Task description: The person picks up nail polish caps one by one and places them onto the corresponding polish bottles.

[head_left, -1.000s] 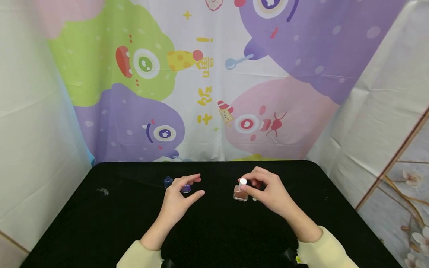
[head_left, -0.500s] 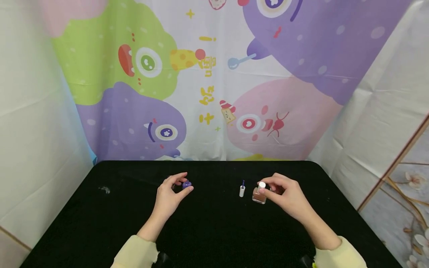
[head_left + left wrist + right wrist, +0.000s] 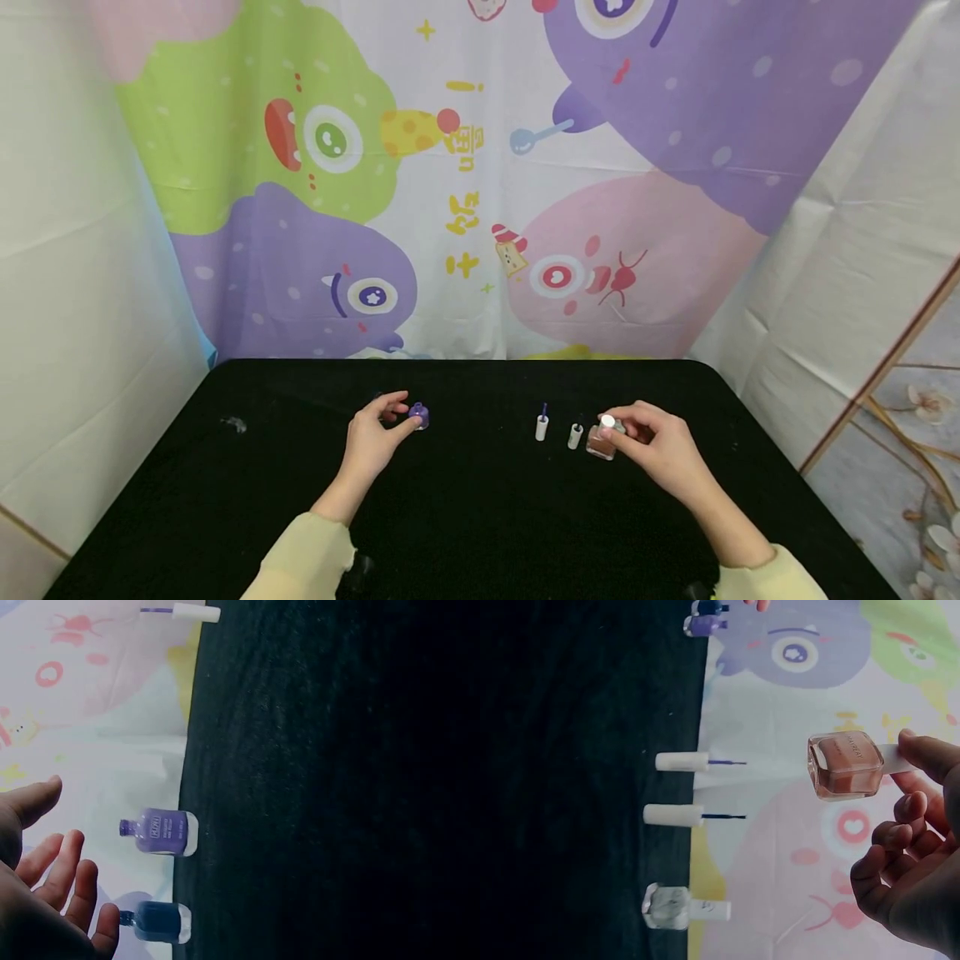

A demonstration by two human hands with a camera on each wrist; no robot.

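The right hand [image 3: 660,446] pinches the white cap of a brown-pink polish bottle [image 3: 601,443]; in the right wrist view the bottle [image 3: 847,766] hangs from thumb and finger. Beside the left hand [image 3: 372,437], whose fingers are apart and relaxed, an uncapped purple bottle [image 3: 421,415] stands upright. The left wrist view shows that purple bottle [image 3: 163,832] and a dark blue uncapped one [image 3: 156,922] near the left hand [image 3: 52,885], with a gap to the purple one. Two white caps [image 3: 542,428] [image 3: 575,436] stand brush-up between the hands.
A clear bottle with a white cap [image 3: 667,906] stands past the two brush caps, mostly behind the right hand in the head view. A small pale mark [image 3: 234,426] lies on the black table [image 3: 465,517] at the left. A patterned curtain [image 3: 450,317] hangs along the back edge.
The right hand has moved right with the brown-pink bottle, and both brush caps now show. The left hand has shifted left, with its fingers now clear of the purple bottle.
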